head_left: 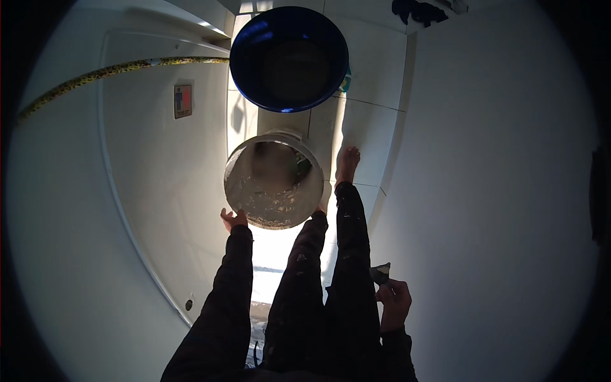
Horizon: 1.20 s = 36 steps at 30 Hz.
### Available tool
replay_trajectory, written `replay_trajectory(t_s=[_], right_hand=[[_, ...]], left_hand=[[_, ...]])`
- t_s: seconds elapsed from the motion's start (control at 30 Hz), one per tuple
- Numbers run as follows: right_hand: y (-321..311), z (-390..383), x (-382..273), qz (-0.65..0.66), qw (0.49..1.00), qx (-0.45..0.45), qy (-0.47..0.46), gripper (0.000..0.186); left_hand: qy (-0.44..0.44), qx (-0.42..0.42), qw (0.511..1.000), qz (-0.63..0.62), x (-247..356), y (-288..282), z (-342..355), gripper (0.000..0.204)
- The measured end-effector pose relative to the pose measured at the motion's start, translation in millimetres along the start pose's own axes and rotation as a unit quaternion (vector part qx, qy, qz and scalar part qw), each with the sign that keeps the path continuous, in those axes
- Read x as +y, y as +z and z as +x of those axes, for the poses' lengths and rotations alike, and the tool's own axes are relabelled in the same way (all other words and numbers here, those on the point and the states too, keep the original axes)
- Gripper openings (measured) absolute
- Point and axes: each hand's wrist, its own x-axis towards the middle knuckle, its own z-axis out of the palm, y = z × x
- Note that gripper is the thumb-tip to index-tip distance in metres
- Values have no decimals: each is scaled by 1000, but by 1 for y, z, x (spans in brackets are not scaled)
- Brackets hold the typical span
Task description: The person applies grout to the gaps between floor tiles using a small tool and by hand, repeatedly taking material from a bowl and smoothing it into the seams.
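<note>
The left hand [233, 219] grips the rim of a grey, paint-crusted bucket [273, 181] above the tiled floor [372, 124]. The right hand [394, 304] holds a small dark scraper [380, 273] near the leg. A blue tub [288, 57] sits beyond, beside a white door [159, 159].

We see a grey, plaster-crusted bucket [273, 181] tilted with its mouth toward us, held at its lower rim by the left hand [233, 219], while the right hand [393, 302] grips a small dark scraper [380, 273].
</note>
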Motion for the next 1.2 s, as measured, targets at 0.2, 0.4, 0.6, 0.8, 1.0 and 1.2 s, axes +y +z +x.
replay_trajectory(t_s=[0.2,0.4,0.6,0.8,1.0,1.2], right_hand=[[6,37,-67,9,1000,13,-7,18],[39,135,-124,70,997,-19,10,23],[65,247,-161,135,988,67,37,21],[70,306,-162,238,968,54,-64,22],[65,326,-156,290,957,-1,-29,28],[91,343,-189,254,966,54,14,19]], left_hand=[[152,-38,977,-147,190,-57,-117,35],[203,-517,810,-189,340,19,-168,24],[-172,-432,823,-325,405,332,-126,40],[-155,-256,815,-496,420,483,-95,17],[-93,-177,904,-378,404,503,-88,26],[-210,-233,820,-479,401,496,-97,31]])
